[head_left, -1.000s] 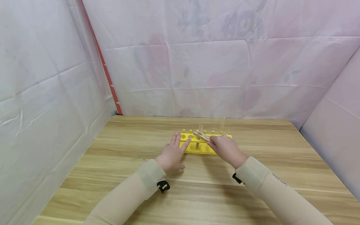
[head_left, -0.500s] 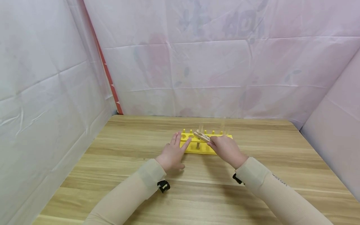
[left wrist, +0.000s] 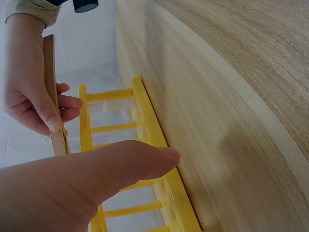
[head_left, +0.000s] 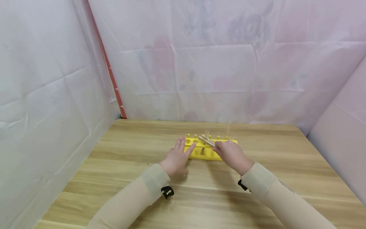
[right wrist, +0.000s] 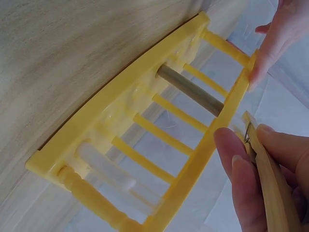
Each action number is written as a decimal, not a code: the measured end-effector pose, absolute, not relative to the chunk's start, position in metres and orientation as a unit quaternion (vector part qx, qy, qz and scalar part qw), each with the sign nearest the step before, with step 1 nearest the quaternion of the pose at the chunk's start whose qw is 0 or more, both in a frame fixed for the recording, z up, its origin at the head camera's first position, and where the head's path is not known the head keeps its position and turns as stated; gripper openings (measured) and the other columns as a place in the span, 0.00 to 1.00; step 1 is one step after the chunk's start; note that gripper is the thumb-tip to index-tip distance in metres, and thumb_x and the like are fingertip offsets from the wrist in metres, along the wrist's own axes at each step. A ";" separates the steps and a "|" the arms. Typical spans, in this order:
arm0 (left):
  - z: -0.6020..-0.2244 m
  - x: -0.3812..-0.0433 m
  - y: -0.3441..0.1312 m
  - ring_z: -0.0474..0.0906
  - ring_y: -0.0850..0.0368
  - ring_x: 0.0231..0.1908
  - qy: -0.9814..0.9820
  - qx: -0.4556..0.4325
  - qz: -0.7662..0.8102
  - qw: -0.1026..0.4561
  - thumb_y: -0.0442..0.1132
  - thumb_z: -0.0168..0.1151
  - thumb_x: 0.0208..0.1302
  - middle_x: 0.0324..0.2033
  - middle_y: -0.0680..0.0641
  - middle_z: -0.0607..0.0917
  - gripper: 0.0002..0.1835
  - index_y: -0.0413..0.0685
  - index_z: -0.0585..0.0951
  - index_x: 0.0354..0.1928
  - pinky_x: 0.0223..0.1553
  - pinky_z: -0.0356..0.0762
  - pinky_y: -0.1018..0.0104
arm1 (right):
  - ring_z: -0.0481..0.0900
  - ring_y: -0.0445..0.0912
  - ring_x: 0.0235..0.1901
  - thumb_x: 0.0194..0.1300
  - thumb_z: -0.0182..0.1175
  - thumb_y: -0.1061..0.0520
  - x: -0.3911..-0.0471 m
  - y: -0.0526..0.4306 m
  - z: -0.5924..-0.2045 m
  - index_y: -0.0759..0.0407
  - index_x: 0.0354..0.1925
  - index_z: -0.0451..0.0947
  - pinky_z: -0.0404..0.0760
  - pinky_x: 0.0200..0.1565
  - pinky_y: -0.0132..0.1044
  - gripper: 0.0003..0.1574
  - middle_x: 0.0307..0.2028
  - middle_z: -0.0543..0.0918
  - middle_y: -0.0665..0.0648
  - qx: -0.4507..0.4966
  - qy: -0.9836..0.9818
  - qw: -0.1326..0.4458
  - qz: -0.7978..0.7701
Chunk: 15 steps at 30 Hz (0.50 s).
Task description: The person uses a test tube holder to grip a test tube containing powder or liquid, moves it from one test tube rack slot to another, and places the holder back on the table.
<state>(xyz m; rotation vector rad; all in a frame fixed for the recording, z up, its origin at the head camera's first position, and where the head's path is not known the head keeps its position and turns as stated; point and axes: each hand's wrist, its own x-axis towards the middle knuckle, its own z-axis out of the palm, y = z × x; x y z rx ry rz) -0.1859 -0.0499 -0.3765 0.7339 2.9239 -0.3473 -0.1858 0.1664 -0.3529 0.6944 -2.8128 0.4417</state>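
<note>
A yellow test tube rack (head_left: 210, 157) stands on the wooden table. My left hand (head_left: 175, 160) rests at its left end, fingers spread and straight; the thumb (left wrist: 111, 166) crosses in front of the rack in the left wrist view. My right hand (head_left: 232, 156) grips a wooden test tube clamp (head_left: 207, 141) between thumb and fingers. The clamp's tips lie at the top of a test tube with grey-brown contents (right wrist: 190, 89), which stands in a rack hole. A clear tube with whitish contents (right wrist: 116, 169) stands near the rack's right end.
The wood-grain table (head_left: 131, 149) extends around the rack. Pale printed cloth (head_left: 211, 70) hangs behind, with more cloth on both sides. A red strip (head_left: 115, 86) runs down the back left corner. Black wrist cameras (head_left: 167, 192) sit under both sleeves.
The whole head view has shifted slightly, so the scene sits a little lower. Both hands, the clamp and the rack keep nearly the same places relative to each other.
</note>
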 end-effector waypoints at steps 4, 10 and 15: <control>-0.380 -0.184 -0.049 0.41 0.39 0.69 0.962 0.241 -0.115 0.053 0.60 0.64 0.51 0.70 0.32 0.41 0.57 0.60 0.37 0.74 0.54 0.71 0.59 | 0.56 0.39 0.12 0.60 0.62 0.56 -0.184 0.168 -0.354 0.53 0.18 0.66 0.59 0.17 0.31 0.18 0.12 0.62 0.46 0.240 -0.952 0.110 0.153; -0.382 -0.186 -0.049 0.40 0.39 0.69 0.962 0.242 -0.119 0.046 0.61 0.63 0.52 0.70 0.32 0.40 0.57 0.59 0.36 0.73 0.54 0.71 0.58 | 0.56 0.39 0.12 0.61 0.61 0.58 -0.184 0.169 -0.351 0.53 0.18 0.66 0.59 0.17 0.31 0.18 0.12 0.62 0.47 0.245 -0.949 0.115 0.159; -0.381 -0.187 -0.049 0.40 0.39 0.69 0.962 0.245 -0.113 0.044 0.61 0.63 0.51 0.70 0.32 0.40 0.57 0.58 0.37 0.73 0.54 0.72 0.58 | 0.56 0.39 0.12 0.62 0.61 0.59 -0.183 0.170 -0.346 0.54 0.18 0.65 0.58 0.18 0.31 0.19 0.12 0.61 0.47 0.244 -0.949 0.117 0.160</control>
